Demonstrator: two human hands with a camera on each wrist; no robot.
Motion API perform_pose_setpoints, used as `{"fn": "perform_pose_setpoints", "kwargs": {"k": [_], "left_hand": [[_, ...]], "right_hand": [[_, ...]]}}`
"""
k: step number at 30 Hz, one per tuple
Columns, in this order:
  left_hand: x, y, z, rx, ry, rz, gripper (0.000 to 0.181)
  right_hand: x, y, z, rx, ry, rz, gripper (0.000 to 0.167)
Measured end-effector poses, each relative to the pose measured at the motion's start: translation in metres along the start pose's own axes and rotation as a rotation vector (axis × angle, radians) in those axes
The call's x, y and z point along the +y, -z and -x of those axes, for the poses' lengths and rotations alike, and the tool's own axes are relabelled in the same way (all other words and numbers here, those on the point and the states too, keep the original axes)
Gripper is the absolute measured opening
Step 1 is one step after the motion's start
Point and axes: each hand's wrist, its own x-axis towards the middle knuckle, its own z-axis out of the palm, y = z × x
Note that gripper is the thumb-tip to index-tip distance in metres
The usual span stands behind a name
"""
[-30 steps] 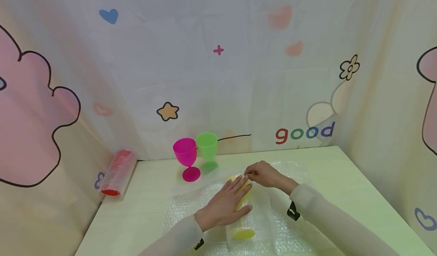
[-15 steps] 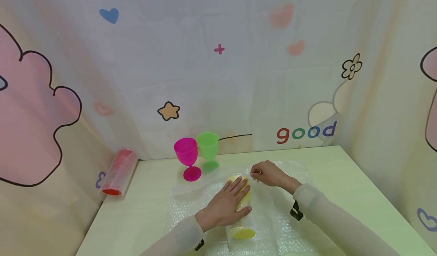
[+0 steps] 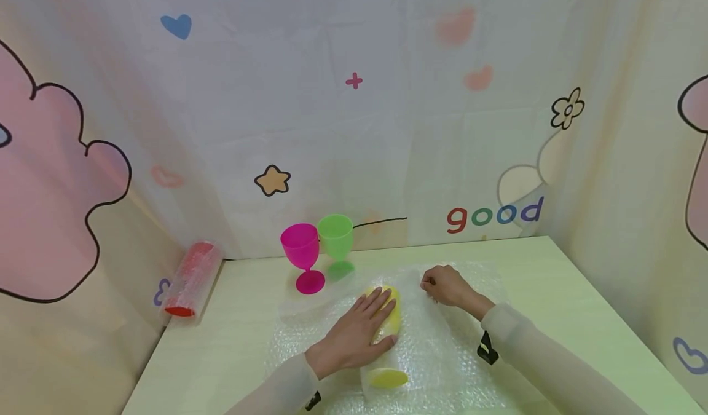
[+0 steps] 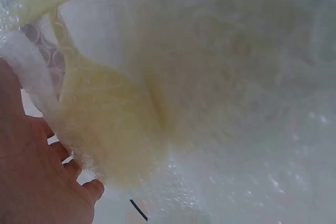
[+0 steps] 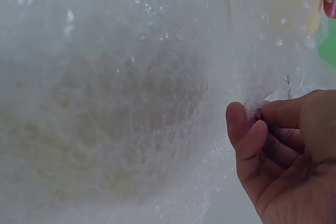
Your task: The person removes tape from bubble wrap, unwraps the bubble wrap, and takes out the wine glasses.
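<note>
A yellow goblet (image 3: 388, 378) lies on its side under a layer of bubble wrap (image 3: 434, 353), its base toward me. My left hand (image 3: 354, 338) rests on the covered goblet with fingers spread. In the left wrist view the goblet's bowl and stem (image 4: 113, 114) show blurred through the plastic, beside the left hand (image 4: 37, 166). Off to the right, my right hand (image 3: 449, 286) pinches the edge of the wrap between thumb and fingers. The right wrist view shows this right hand (image 5: 286, 150) with a bunched bit of wrap at its fingertips.
Behind the wrap stand a pink goblet (image 3: 301, 249) and a green goblet (image 3: 336, 237), both upright. A red item rolled in bubble wrap (image 3: 193, 280) lies at the table's left edge. A printed curtain (image 3: 354, 126) hangs behind the pale table (image 3: 232, 341).
My right hand has moved to the right, drawing the wrap's edge away from the goblet. The left hand and the yellow goblet have shifted slightly left.
</note>
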Motion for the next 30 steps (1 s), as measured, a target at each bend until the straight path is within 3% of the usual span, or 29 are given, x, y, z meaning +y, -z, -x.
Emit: {"fn": "perform_pose_setpoints", "kwargs": {"k": [4, 8, 10, 14, 17, 20, 25, 30], "left_hand": [[-0.003, 0.002, 0.004, 0.003, 0.008, 0.01, 0.069], [-0.005, 0.005, 0.006, -0.009, 0.019, 0.034, 0.069], [-0.006, 0.006, 0.007, -0.011, 0.021, 0.044, 0.069], [-0.006, 0.007, 0.008, 0.004, 0.023, 0.047, 0.069], [-0.006, 0.007, 0.005, 0.027, 0.019, 0.052, 0.069], [-0.004, 0.009, 0.001, 0.036, 0.007, 0.055, 0.067], [-0.001, 0.006, 0.0, 0.003, -0.006, 0.039, 0.065], [-0.006, 0.003, 0.005, -0.025, 0.012, 0.024, 0.066]], "right_hand": [[0.001, 0.0, 0.001, 0.001, -0.033, -0.003, 0.015], [0.0, 0.002, 0.002, 0.075, -0.04, 0.057, 0.015], [-0.001, 0.004, 0.003, 0.13, 0.006, 0.086, 0.024], [-0.008, 0.007, 0.003, 0.172, 0.189, 0.123, 0.048], [-0.014, 0.008, 0.002, 0.174, 0.297, 0.142, 0.041], [-0.018, 0.008, 0.0, 0.195, 0.336, 0.145, 0.023], [-0.014, 0.007, -0.004, 0.205, 0.293, 0.102, 0.009], [-0.005, 0.008, -0.007, 0.194, 0.165, 0.069, 0.009]]}}
